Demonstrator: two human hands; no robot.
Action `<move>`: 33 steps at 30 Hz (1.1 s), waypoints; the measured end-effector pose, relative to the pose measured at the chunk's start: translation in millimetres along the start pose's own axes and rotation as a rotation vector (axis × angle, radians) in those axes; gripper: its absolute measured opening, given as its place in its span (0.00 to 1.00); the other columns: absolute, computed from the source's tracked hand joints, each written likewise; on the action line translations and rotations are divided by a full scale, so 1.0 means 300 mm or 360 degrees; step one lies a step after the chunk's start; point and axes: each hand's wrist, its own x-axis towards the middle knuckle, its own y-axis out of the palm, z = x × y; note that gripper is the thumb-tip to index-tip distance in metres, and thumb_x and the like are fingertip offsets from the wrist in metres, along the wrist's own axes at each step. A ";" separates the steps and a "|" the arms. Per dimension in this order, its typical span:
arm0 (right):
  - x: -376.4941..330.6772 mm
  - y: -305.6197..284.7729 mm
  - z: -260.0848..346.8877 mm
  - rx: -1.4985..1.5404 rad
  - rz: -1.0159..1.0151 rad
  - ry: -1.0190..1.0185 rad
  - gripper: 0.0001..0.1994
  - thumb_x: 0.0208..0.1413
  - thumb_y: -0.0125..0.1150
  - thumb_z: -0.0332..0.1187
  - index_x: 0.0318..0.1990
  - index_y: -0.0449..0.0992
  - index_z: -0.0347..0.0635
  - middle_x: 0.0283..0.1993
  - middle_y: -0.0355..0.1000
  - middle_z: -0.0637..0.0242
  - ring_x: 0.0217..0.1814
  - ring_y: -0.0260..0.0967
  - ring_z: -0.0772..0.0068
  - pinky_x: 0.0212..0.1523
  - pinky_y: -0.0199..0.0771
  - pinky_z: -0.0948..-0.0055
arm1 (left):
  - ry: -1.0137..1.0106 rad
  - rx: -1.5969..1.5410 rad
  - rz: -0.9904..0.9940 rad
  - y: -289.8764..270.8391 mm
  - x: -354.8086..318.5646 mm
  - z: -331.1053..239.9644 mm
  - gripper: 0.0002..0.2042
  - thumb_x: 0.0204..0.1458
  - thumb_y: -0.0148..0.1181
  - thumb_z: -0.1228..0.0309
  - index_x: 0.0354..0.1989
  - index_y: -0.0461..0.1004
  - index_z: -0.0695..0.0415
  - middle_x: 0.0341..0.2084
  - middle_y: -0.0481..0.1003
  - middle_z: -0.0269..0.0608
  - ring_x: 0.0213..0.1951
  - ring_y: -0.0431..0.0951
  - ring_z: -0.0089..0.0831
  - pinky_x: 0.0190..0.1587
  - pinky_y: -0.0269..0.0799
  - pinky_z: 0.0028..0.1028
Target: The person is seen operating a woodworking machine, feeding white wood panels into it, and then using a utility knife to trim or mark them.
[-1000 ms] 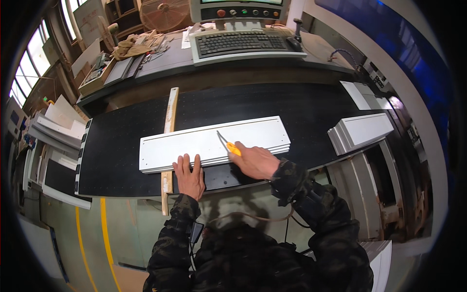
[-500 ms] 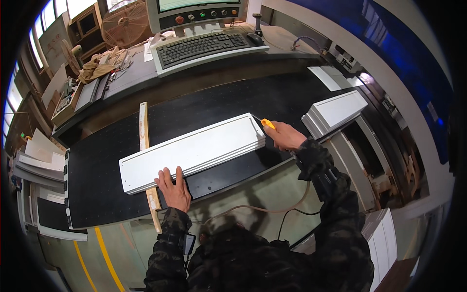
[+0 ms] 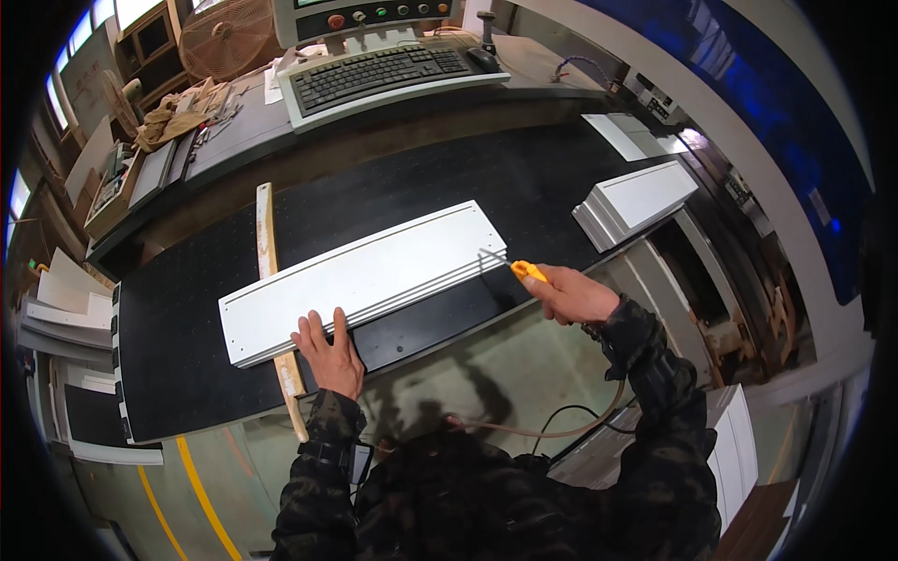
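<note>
A stack of long white panels [image 3: 365, 280] lies slantwise on the black worktable. The top panel has a groove along its far side and small holes near its ends. My left hand [image 3: 334, 353] rests with fingers spread on the stack's near edge, toward its left end. In my closed right hand [image 3: 575, 294] is a yellow-handled tool [image 3: 528, 272] with a thin metal shaft; its exact kind is unclear. The shaft's tip appears over the top panel's right end; whether it touches cannot be made out. A worn wooden strip [image 3: 266, 234] passes under the stack's left part.
Another stack of white panels [image 3: 645, 198] sits to the right on the black table [image 3: 178, 355]. Behind are a keyboard [image 3: 379, 77] and a control panel with buttons. Cables [image 3: 561, 428] hang near the table's front edge. More panels lean at far left and lower right.
My right hand has drawn nearer and right, bringing the tool's shaft from beyond the panel's far right corner to its right end. My left hand stays on the stack. The view has shifted slightly.
</note>
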 end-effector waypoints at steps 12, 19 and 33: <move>0.013 0.395 0.385 0.0063 0.0584 -0.0711 0.31 0.82 0.47 0.56 0.74 0.71 0.38 0.39 0.82 0.50 0.39 0.83 0.45 0.43 0.80 0.51 | 0.0017 -0.0053 -0.0032 0.011 -0.007 0.010 0.33 0.66 0.63 0.74 0.82 0.68 0.47 0.80 0.57 0.67 0.83 0.49 0.70 0.83 0.39 0.72; -0.088 0.411 0.333 0.0000 0.0644 -0.0875 0.31 0.82 0.50 0.53 0.77 0.68 0.36 0.43 0.82 0.44 0.43 0.82 0.39 0.46 0.78 0.50 | -0.0004 -0.0049 0.0087 -0.014 -0.016 0.018 0.38 0.64 0.62 0.76 0.85 0.64 0.45 0.81 0.55 0.64 0.83 0.49 0.69 0.83 0.41 0.72; -0.226 0.172 -0.336 -0.0196 -0.0808 0.0237 0.30 0.79 0.56 0.55 0.70 0.74 0.35 0.39 0.82 0.38 0.44 0.83 0.30 0.43 0.80 0.41 | 0.0015 -0.0037 -0.0058 -0.009 -0.024 0.048 0.43 0.54 0.61 0.83 0.84 0.66 0.50 0.81 0.57 0.69 0.84 0.48 0.71 0.84 0.38 0.71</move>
